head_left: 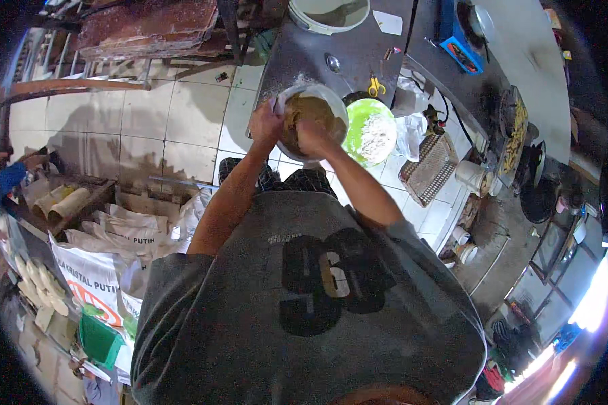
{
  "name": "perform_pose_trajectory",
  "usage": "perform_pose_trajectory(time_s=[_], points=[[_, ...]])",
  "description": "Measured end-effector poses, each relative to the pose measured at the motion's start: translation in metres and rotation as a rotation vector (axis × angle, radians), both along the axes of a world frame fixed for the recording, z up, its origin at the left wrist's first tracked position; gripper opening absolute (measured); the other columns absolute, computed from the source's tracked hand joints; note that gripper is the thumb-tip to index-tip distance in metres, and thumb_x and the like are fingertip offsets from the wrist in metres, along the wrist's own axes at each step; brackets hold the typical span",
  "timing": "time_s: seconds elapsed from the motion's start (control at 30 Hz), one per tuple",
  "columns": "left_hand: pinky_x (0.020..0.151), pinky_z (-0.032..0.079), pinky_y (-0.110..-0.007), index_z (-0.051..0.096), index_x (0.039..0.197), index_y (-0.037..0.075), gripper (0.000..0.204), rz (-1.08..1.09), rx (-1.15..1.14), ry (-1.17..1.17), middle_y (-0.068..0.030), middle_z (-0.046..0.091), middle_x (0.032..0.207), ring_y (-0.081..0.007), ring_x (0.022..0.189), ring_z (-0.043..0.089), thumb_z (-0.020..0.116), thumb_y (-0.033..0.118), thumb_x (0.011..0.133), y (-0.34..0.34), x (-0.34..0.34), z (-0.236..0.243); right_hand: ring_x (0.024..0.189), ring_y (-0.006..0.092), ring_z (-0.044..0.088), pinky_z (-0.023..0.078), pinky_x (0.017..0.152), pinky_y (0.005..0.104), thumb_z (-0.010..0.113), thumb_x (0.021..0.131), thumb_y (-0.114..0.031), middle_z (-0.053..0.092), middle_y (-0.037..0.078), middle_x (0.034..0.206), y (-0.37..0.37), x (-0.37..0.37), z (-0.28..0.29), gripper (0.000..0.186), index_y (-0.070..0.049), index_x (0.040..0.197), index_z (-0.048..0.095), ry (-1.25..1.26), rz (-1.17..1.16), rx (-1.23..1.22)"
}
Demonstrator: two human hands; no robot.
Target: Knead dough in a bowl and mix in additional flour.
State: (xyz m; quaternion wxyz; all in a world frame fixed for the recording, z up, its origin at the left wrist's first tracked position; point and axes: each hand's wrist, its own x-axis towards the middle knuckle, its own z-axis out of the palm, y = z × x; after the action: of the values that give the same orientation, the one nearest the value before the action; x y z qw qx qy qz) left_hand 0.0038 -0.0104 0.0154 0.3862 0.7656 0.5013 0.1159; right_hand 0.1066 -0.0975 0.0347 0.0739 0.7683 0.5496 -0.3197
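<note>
My left hand [267,121] grips the left rim of a pale round bowl [338,119] at the edge of the dark table [287,50]. Inside it is a brown, dough-like mixture [311,106]. My right hand [312,138] reaches down into this mixture, its fingertips hidden. Just right of the bowl is a bright green round container [356,135] with a heap of white powder [377,136]. Above them on the table lie a metal spoon [333,63] and yellow scissors [376,86].
A white bucket [330,25] stands at the back. Right are a perforated tray [427,169], a blue box [461,55] and pans [539,192]. White sacks [88,277] and a wooden rack [98,84] are left, as is another person's blue sleeve [3,185] at the edge.
</note>
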Motion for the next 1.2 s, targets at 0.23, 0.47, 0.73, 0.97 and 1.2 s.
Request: perform_pose_trajectory(time_s=[0.23, 0.47, 0.73, 0.97, 1.2], points=[[0.063, 0.045, -0.043, 0.055, 0.096, 0.008, 0.031, 0.072, 0.095, -0.055, -0.0187, 0.058, 0.073, -0.0371, 0.071, 0.057, 0.061, 0.019, 0.068, -0.008, -0.001, 0.005, 0.106, 0.0361, 0.045, 0.038, 0.09, 0.0392, 0.055, 0.074, -0.021, 0.046, 0.022, 0.114, -0.006, 0.002, -0.007, 0.046, 0.0, 0.112, 0.043, -0.041, -0.157, 0.163], [0.065, 0.045, -0.042, 0.054, 0.097, 0.003, 0.037, 0.074, 0.035, -0.118, -0.0181, 0.059, 0.078, -0.0363, 0.075, 0.057, 0.062, 0.012, 0.062, -0.007, -0.003, -0.01, 0.097, 0.0381, 0.05, 0.042, 0.082, 0.0421, 0.043, 0.082, -0.022, 0.054, 0.025, 0.1, -0.009, 0.009, -0.01, 0.032, 0.003, 0.099, 0.052, 0.083, -0.478, -0.042], [0.053, 0.049, -0.04, 0.052, 0.082, -0.004, 0.027, 0.101, -0.375, -0.182, -0.0205, 0.058, 0.07, -0.034, 0.062, 0.06, 0.059, 0.02, 0.072, -0.042, -0.029, -0.026, 0.096, 0.0403, 0.049, 0.041, 0.08, 0.046, 0.05, 0.073, -0.013, 0.052, 0.025, 0.102, -0.009, -0.005, -0.017, 0.023, 0.002, 0.091, 0.053, 0.194, -0.422, 0.291], [0.054, 0.054, -0.035, 0.05, 0.095, -0.004, 0.036, 0.25, -1.403, -0.493, -0.0146, 0.06, 0.077, -0.0251, 0.065, 0.062, 0.048, 0.032, 0.086, -0.049, -0.057, -0.017, 0.094, 0.0369, 0.052, 0.04, 0.081, 0.0423, 0.056, 0.073, -0.012, 0.053, 0.025, 0.099, 0.008, 0.015, 0.044, 0.036, -0.004, 0.108, 0.049, 0.742, -0.544, -0.324], [0.056, 0.051, -0.03, 0.047, 0.107, 0.002, 0.041, 0.17, -1.032, -0.05, -0.0117, 0.06, 0.085, -0.0209, 0.07, 0.058, 0.058, 0.03, 0.08, -0.052, -0.069, -0.002, 0.117, 0.044, 0.028, 0.02, 0.1, 0.0464, 0.061, 0.072, -0.033, 0.032, 0.029, 0.125, -0.011, -0.011, 0.027, 0.064, 0.001, 0.121, 0.036, -0.183, -0.23, 0.485]])
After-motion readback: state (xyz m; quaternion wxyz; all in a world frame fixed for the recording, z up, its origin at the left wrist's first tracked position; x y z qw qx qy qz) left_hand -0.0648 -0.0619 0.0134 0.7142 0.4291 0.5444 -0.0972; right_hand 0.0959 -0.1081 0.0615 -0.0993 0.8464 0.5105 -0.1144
